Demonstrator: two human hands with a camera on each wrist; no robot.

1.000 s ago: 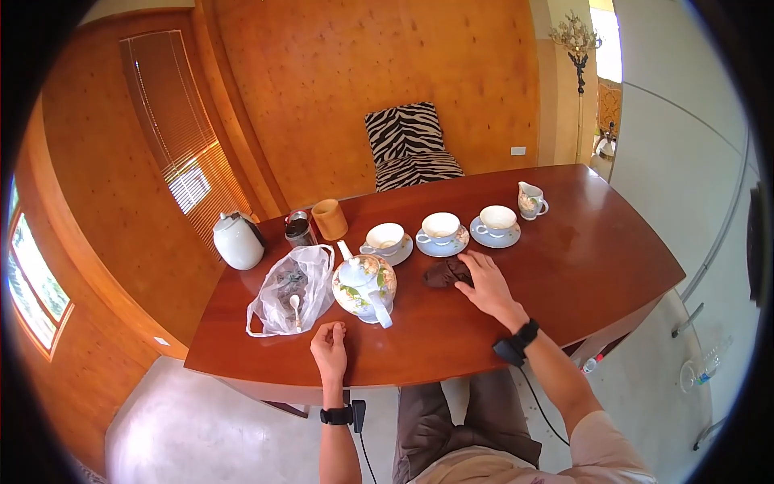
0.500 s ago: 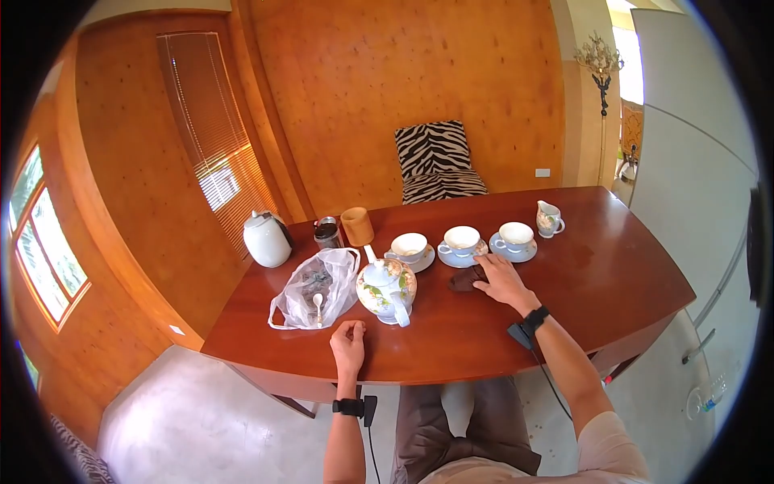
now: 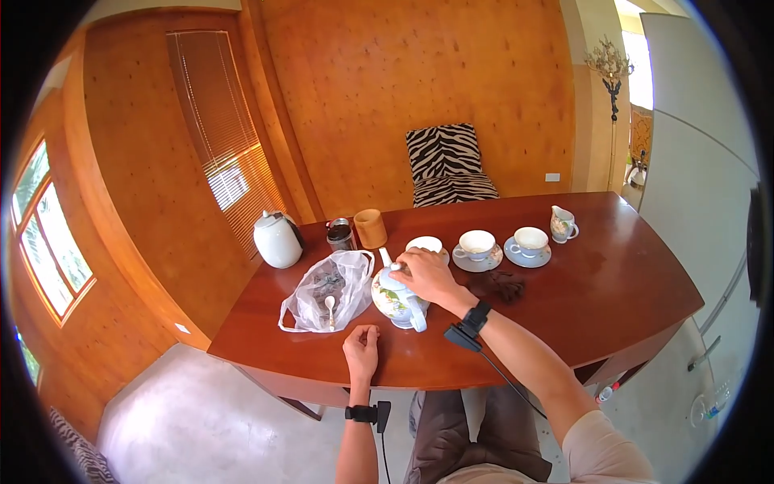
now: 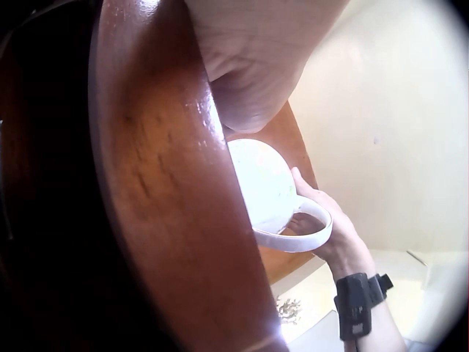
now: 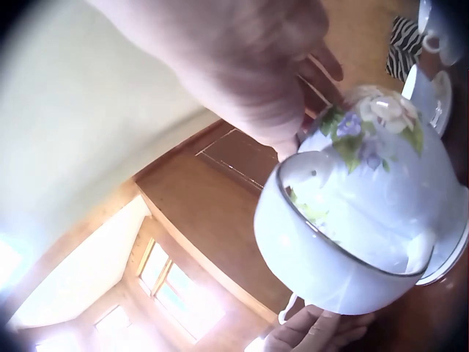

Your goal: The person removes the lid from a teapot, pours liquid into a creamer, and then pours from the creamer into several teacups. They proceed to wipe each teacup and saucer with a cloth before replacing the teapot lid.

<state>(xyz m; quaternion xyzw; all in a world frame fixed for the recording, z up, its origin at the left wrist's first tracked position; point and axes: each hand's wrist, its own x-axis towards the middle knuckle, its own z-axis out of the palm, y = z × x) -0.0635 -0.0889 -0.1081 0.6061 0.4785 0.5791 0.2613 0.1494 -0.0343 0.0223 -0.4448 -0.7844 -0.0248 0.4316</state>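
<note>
My right hand (image 3: 429, 276) reaches over the floral teapot (image 3: 389, 302), its fingers and thumb pinching the lid's knob. In the right wrist view the teapot's handle (image 5: 322, 268) loops close to the camera, and the knob is hidden behind the hand. My left hand (image 3: 362, 350) rests at the table's front edge with loosely curled fingers and holds nothing. Just left of the teapot lies a thin white plastic bag (image 3: 347, 286) with a small white spoon (image 3: 330, 305) on it. A crumpled dark brown cloth (image 3: 504, 285) lies to the right of the teapot.
Three teacups on saucers, the middle cup (image 3: 477, 244) among them, stand behind the cloth, with a floral creamer (image 3: 563, 224) at far right. A white kettle (image 3: 276, 240), a dark-filled jar (image 3: 340, 237) and a wooden cup (image 3: 370, 229) stand at the back left.
My right hand has let go of the brown cloth and moved left onto the teapot's lid. The cloth stays behind on the table. My left hand keeps its place by the table edge.
</note>
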